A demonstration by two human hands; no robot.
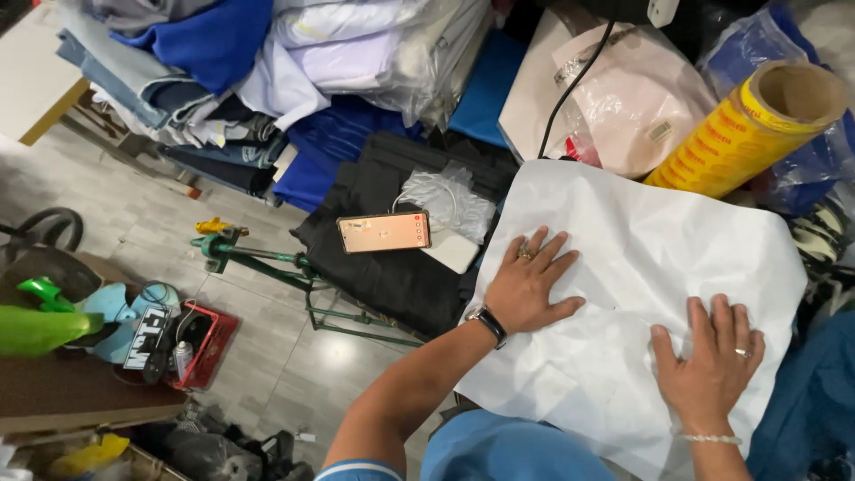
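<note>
Fingers (545, 254) of the left hand (525, 289): spread flat, nothing gripped, pressed palm-down on the white sheet (641, 240). Fingers (720, 316) of the right hand (710, 365): likewise splayed and pressed flat on the same sheet, nearer the body edge.

Sheet: creased white fabric or paper, laid out directly beneath both hands and running away from the fingers toward the far right corner; its broad expanse lies beyond the fingertips. The left hand is set nearer the sheet's left edge, the right hand nearer its near right edge.

Adjacent: yellow roll (744, 134) on a cardboard core, lying at a slant at the sheet's far edge. Phone (384, 232) on black cloth (392, 267), just left of the sheet. Folded fabrics (267, 62) stacked beyond.
</note>
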